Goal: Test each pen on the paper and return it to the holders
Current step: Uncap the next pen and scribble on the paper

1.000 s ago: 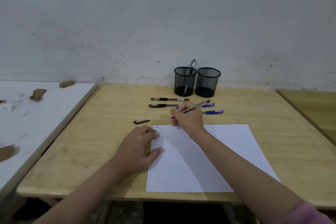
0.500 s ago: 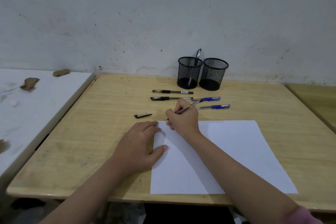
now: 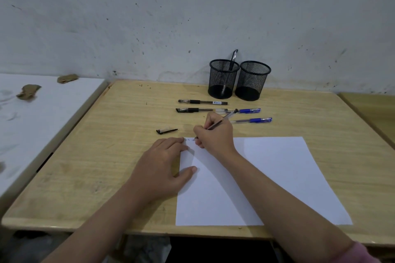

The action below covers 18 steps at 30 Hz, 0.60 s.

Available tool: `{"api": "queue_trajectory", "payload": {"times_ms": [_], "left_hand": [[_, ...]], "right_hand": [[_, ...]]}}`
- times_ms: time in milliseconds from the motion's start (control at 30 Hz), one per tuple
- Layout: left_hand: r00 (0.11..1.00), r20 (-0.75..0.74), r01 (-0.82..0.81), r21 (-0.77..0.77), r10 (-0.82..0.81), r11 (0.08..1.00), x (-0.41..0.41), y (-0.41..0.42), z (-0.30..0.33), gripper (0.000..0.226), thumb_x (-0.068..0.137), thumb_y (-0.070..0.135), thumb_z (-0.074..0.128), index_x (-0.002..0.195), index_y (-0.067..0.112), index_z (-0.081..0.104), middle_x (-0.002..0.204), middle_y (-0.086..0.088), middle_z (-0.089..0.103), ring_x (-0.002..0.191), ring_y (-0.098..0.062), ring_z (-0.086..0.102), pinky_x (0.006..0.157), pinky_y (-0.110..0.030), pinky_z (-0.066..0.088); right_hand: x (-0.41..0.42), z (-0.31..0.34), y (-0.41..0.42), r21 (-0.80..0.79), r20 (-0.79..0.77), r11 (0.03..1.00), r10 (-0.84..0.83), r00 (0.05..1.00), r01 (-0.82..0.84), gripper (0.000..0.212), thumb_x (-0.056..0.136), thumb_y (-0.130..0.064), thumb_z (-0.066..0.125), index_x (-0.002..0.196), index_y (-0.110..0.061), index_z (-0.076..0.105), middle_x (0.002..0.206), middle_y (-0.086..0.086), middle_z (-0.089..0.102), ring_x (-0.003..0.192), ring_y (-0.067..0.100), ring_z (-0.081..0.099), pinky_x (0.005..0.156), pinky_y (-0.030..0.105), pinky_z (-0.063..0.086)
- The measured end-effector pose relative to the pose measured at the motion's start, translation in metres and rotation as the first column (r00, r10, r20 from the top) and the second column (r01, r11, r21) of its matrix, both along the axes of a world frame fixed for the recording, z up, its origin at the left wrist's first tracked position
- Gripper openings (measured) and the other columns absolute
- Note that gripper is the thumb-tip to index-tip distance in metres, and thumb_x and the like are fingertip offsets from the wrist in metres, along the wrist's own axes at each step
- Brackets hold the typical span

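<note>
A white sheet of paper (image 3: pixel 267 179) lies on the wooden table (image 3: pixel 111 156). My right hand (image 3: pixel 215 136) grips a pen (image 3: pixel 222 121) with its tip on the paper's top left corner, beside small ink marks. My left hand (image 3: pixel 164 166) lies flat on the paper's left edge, fingers spread. Two black pens (image 3: pixel 202 102) (image 3: pixel 195 110) and two blue-capped pens (image 3: pixel 249 110) (image 3: pixel 254 120) lie on the table behind my right hand. A loose black cap (image 3: pixel 166 130) lies left of it. Two black mesh holders (image 3: pixel 223 79) (image 3: pixel 252 80) stand at the wall; the left one holds one pen.
A white table (image 3: pixel 32 126) with brown scraps (image 3: pixel 27 90) adjoins on the left. Another wooden surface (image 3: pixel 372 113) adjoins on the right. A grey stained wall rises behind the holders.
The view has shifted a little. My right hand has moved slightly along the top left of the paper with the pen. My left hand stays on the paper's edge.
</note>
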State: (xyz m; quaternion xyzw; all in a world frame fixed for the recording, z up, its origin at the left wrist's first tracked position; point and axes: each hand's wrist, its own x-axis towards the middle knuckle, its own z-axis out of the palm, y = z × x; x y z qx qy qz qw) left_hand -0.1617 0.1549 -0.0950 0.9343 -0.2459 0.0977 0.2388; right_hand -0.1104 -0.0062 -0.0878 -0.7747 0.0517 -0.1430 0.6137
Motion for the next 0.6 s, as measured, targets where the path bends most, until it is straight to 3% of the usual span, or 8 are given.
{"api": "queue_trajectory", "payload": {"times_ms": [600], "left_hand": [[1.000, 0.000, -0.009, 0.015, 0.009, 1.000, 0.0006, -0.0006, 0.0004, 0.060, 0.072, 0.060, 0.050, 0.118, 0.022, 0.058, 0.131, 0.008, 0.054, 0.120, -0.010, 0.045, 0.093, -0.023, 0.036]], "right_hand": [[0.0022, -0.0042, -0.0004, 0.032, 0.022, 0.999, -0.033, 0.999, 0.032, 0.039, 0.072, 0.005, 0.061, 0.052, -0.017, 0.035, 0.044, 0.003, 0.039, 0.041, 0.023, 0.058, 0.041, 0.023, 0.042]]}}
